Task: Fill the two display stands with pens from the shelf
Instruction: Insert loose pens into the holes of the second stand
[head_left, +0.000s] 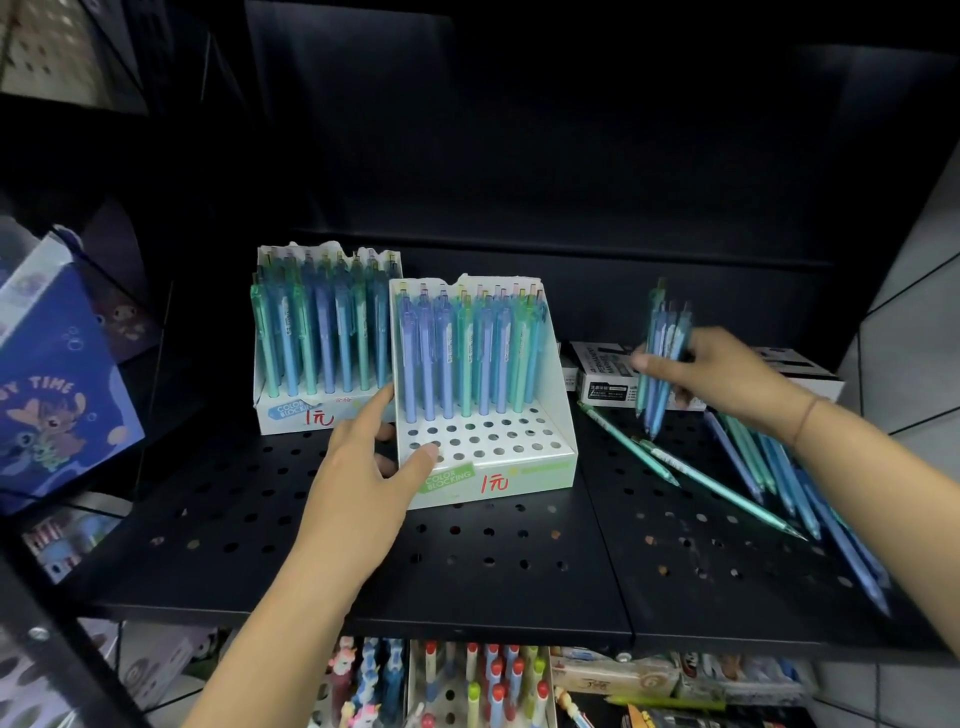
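in the near foreground, below the shelf edge, a lower rack of coloured pens (483, 686) is cut off by the frame. my two bare forearms reach up over the black perforated shelf (363, 561).

my left hand (374, 457) holds the front display stand (519, 467) at its left front corner: the thumb lies on the holed deck inside, the index finger stretches straight up along the outside of the left wall, and the other fingers curl against that wall, partly hidden behind the hand. the stand's back rows hold upright blue and green pens, and the front rows of holes show open.

my right hand (727, 374), wrist bent inward, is clenched round a bundle of pens (665, 353), upright with tips down, above the shelf; it is motion-blurred, so i cannot count them. loose pens (769, 467) lie fanned on the shelf under and right of that forearm, some running out of view beneath it.

further back, the rear display stand (291, 410) sits just behind and left of the front one, packed with pens. white boxes (602, 374) stand behind the right hand, their print too small to read. a blue cartoon bag (52, 395) hangs at far left.
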